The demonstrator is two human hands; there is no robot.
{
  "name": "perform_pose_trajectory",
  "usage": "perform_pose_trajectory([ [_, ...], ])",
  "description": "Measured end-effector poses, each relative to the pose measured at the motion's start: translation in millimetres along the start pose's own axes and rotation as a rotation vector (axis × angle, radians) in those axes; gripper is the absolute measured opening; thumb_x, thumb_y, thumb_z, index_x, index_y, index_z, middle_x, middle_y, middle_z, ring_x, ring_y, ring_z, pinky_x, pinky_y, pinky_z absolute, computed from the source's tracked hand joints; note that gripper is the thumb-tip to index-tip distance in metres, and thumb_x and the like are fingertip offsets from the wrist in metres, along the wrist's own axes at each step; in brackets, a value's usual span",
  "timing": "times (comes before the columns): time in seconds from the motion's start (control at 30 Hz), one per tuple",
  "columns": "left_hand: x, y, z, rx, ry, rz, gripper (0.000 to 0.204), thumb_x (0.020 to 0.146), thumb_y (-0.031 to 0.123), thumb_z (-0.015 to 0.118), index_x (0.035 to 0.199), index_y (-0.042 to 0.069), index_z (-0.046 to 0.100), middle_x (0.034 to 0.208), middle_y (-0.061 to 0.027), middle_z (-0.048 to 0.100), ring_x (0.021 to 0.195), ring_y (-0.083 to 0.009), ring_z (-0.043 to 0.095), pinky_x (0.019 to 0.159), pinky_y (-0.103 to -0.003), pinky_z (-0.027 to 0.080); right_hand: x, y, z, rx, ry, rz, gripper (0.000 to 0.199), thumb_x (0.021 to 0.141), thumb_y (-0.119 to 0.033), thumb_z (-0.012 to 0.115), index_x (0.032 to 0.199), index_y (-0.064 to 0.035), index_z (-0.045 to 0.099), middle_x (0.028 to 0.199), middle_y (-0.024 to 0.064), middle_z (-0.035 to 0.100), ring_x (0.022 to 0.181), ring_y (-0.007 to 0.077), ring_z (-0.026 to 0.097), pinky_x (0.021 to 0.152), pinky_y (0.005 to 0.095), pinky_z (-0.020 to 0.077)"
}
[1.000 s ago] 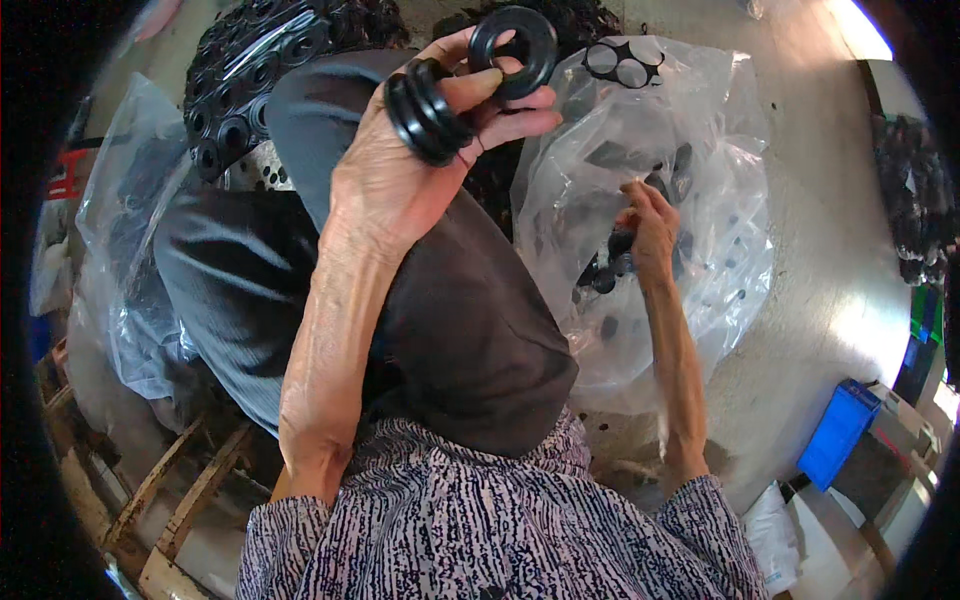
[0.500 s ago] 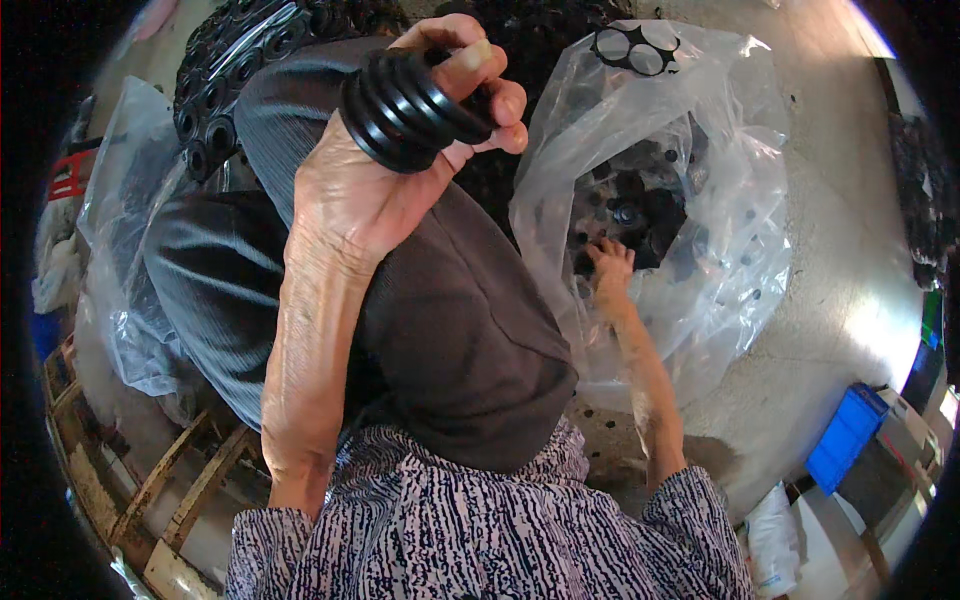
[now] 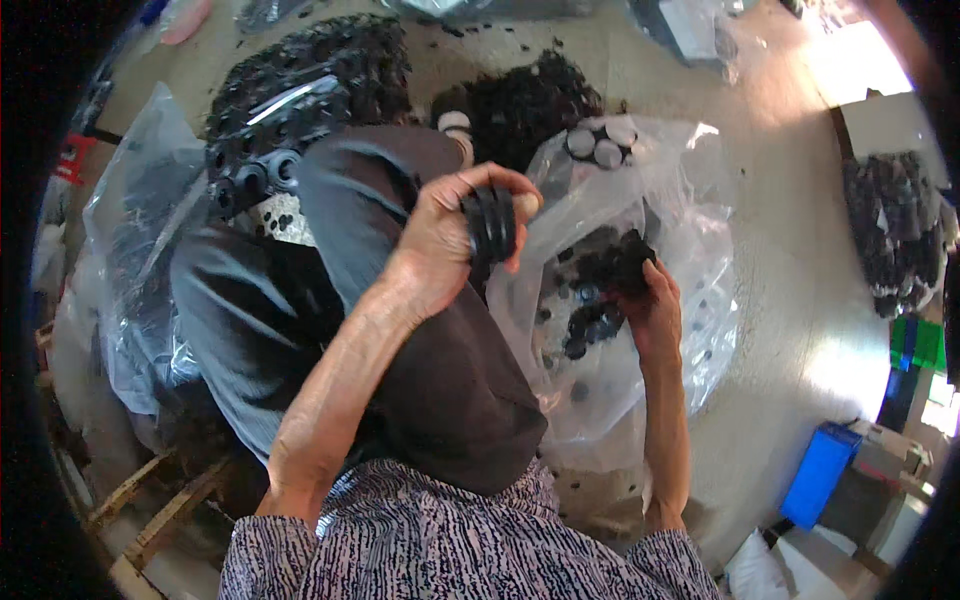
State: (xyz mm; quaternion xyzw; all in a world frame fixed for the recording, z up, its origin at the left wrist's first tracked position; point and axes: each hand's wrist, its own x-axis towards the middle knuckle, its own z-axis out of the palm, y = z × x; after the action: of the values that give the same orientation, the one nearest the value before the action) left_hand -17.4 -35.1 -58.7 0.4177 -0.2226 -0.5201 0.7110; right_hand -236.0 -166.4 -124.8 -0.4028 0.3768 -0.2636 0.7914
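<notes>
Left hand (image 3: 450, 240) is raised over the person's lap, fingers curled tight around a short stack of black rubber rings (image 3: 490, 225). The stack sits between thumb and fingertips at the right edge of the hand, held edge-on, rings packed face to face. About three or four of them; exact count not readable. Matte black, round, thick-walled, all the same diameter.

Right hand (image 3: 650, 310) is down inside a clear plastic bag (image 3: 690, 200), which lies open on the floor to the right of the knee. Fingers are bent into a heap of loose black rings (image 3: 605, 275) at the middle of the bag. Cannot tell whether it grips any or just rests on them. The heap is well apart from the stack in the left hand and lower.

Three pale round caps (image 3: 600, 145) sit near the bag's top edge. Beyond the knees: two larger piles of black parts (image 3: 320, 70) on the floor, one partly under clear film. A second clear bag (image 3: 140, 250) lies to the left of the leg. Blue box (image 3: 820, 475) on the floor at lower right.
</notes>
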Motion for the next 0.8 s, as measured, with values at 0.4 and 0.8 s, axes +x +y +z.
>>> perform_pose_trajectory([
  [0.4,-41.5,41.4,-23.0,-0.271,0.199,0.002,0.033,0.077,0.014,0.061,0.104,-0.002,0.052,0.077,-0.0088,0.058,0.052,-0.0138,0.052,0.045,-0.025,0.042,2.4,-65.1,183.3,-0.039,-0.449,-0.029,0.020,0.083,-0.019,0.046,0.088,0.0003,0.049,0.065,0.0078,0.054,0.038,0.0141,0.043,0.038,0.0265,0.0356],
  [0.8,-87.2,48.3,-49.6,-0.356,0.288,0.056,0.024,0.076,0.015,0.063,0.093,0.002,0.052,0.068,-0.0029,0.053,0.052,-0.0132,0.053,0.046,-0.026,0.042,18.8,-53.9,223.9,-0.444,-0.675,0.056,0.021,0.083,-0.019,0.050,0.092,-0.0002,0.051,0.060,0.0022,0.049,0.032,0.0060,0.035,0.030,0.0189,0.0256],
])
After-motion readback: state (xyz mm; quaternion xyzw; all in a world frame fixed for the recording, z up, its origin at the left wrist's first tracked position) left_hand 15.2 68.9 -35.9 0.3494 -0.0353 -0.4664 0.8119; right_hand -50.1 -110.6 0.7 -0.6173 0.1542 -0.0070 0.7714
